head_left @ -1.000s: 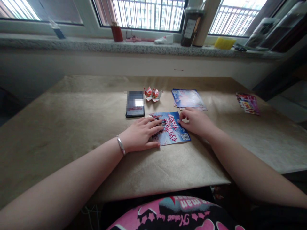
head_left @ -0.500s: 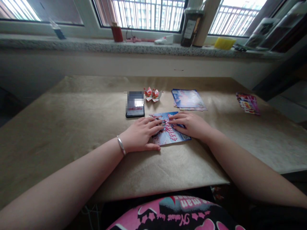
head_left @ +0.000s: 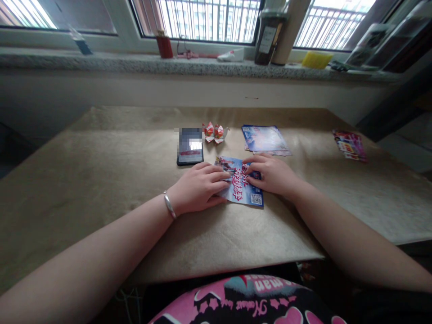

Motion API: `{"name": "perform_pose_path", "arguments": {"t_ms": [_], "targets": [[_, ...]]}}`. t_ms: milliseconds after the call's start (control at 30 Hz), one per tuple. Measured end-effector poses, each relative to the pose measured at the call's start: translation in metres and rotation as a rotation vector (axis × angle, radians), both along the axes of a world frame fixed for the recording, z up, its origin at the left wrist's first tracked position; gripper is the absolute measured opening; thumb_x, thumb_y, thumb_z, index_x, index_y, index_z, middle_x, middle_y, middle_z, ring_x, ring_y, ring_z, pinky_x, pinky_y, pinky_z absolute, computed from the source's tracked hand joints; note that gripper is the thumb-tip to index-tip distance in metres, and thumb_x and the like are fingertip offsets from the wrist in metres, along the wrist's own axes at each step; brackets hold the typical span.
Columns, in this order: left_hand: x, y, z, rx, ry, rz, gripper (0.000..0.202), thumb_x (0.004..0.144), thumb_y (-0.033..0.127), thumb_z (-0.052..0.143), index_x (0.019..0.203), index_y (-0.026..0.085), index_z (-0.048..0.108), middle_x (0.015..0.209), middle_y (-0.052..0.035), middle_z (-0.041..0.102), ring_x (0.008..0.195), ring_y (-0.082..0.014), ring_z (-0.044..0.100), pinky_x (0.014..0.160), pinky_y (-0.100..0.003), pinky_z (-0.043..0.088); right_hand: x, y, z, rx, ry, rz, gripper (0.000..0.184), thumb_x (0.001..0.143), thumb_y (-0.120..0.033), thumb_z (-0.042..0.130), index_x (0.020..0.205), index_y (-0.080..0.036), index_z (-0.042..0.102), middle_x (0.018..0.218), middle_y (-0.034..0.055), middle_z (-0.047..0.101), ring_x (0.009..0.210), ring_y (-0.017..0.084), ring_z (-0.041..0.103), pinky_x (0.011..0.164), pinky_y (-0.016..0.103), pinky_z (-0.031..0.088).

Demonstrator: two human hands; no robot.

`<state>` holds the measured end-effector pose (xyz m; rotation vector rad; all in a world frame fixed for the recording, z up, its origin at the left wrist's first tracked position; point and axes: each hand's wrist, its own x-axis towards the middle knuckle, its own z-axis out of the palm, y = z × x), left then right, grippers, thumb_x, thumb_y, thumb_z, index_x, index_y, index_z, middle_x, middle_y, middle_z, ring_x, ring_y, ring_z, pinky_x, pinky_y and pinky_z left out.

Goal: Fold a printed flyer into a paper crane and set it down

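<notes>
A blue leaflet (head_left: 243, 192) with red lettering and a QR code lies on the tan table (head_left: 101, 171) in front of me. My left hand (head_left: 197, 187), with a silver bangle on the wrist, rests flat on the leaflet's left part, fingers stretched out. Over the right part my right hand (head_left: 273, 174) presses down, its fingers extended and slightly curled. Neither hand grips the sheet. Just behind my left hand lies a dark phone (head_left: 190, 147), and a small folded red and white paper figure (head_left: 215, 133) stands beyond the leaflet.
A stack of blue leaflets (head_left: 265, 139) lies behind my right hand. Pink printed sheets (head_left: 349, 145) sit at the far right of the table. The stone windowsill (head_left: 135, 63) behind holds a red cup, a dark jar and a yellow object.
The leaflet has turned slightly clockwise and its lower right corner has shifted left. My right hand came from the leaflet's right edge onto its surface. My left hand has stayed put.
</notes>
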<state>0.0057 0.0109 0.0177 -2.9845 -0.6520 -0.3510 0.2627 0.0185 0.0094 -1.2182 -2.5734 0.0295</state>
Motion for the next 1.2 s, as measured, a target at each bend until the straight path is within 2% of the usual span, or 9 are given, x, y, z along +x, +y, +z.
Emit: {"name": "perform_pose_path", "arguments": {"t_ms": [167,433,600,733,867,1033,1200], "targets": [[-0.0017,0.0017,-0.0013,0.063,-0.012,0.013,0.025,0.093,0.032,0.042,0.100,0.023,0.065,0.115,0.0000,0.066,0.113,-0.0207,0.054,0.097,-0.039,0.037,0.0017,0.0007,-0.0010,-0.018,0.032,0.059,0.013,0.082,-0.028,0.057,0.079,-0.020,0.066,0.113,0.0066,0.065,0.103,0.023,0.057,0.091,0.039,0.046],[-0.0039,0.0057,-0.0001,0.127,0.041,-0.016,0.024,0.094,0.025,0.042,0.092,0.021,0.065,0.100,-0.0002,0.070,0.094,-0.0151,0.062,0.087,-0.032,0.044,0.0006,-0.0002,-0.0019,-0.095,0.087,0.204,0.022,0.083,-0.026,0.058,0.101,-0.021,0.068,0.116,0.0059,0.065,0.104,0.020,0.057,0.094,0.036,0.045],[-0.0055,0.0069,-0.0044,0.141,0.016,0.026,0.021,0.091,0.025,0.046,0.083,0.018,0.064,0.085,-0.0028,0.070,0.083,-0.0131,0.063,0.078,-0.026,0.046,0.0005,-0.0004,-0.0019,-0.132,0.092,0.235,0.026,0.082,-0.028,0.059,0.105,-0.019,0.068,0.118,0.0070,0.065,0.106,0.020,0.057,0.095,0.036,0.045],[-0.0055,0.0085,-0.0064,0.131,0.013,0.040,0.020,0.089,0.023,0.046,0.081,0.016,0.063,0.084,-0.0039,0.068,0.079,-0.0138,0.062,0.074,-0.026,0.047,0.0025,0.0008,-0.0016,-0.169,0.102,0.245,0.027,0.081,-0.029,0.059,0.105,-0.020,0.068,0.118,0.0067,0.064,0.108,0.021,0.057,0.097,0.037,0.044],[-0.0045,0.0087,-0.0044,0.108,0.023,0.090,0.017,0.086,0.019,0.047,0.079,0.015,0.062,0.083,-0.0040,0.067,0.076,-0.0149,0.061,0.072,-0.027,0.048,0.0034,0.0012,-0.0003,-0.200,0.126,0.264,0.025,0.081,-0.026,0.058,0.103,-0.021,0.068,0.117,0.0062,0.065,0.108,0.021,0.057,0.097,0.037,0.045],[-0.0037,0.0069,-0.0021,0.080,0.028,0.201,0.013,0.081,0.018,0.049,0.073,0.015,0.058,0.078,-0.0038,0.065,0.071,-0.0163,0.058,0.069,-0.028,0.047,0.0049,0.0017,0.0018,-0.251,0.152,0.268,0.027,0.083,-0.015,0.048,0.098,-0.021,0.068,0.116,0.0062,0.065,0.109,0.019,0.057,0.098,0.037,0.044],[-0.0035,0.0055,-0.0043,0.059,-0.007,0.280,0.012,0.080,0.020,0.050,0.073,0.016,0.059,0.077,-0.0044,0.064,0.074,-0.0176,0.059,0.069,-0.028,0.047,0.0080,0.0027,0.0044,-0.295,0.211,0.294,0.028,0.091,-0.024,0.040,0.095,-0.019,0.067,0.113,0.0085,0.066,0.107,0.020,0.058,0.096,0.038,0.043]]}}
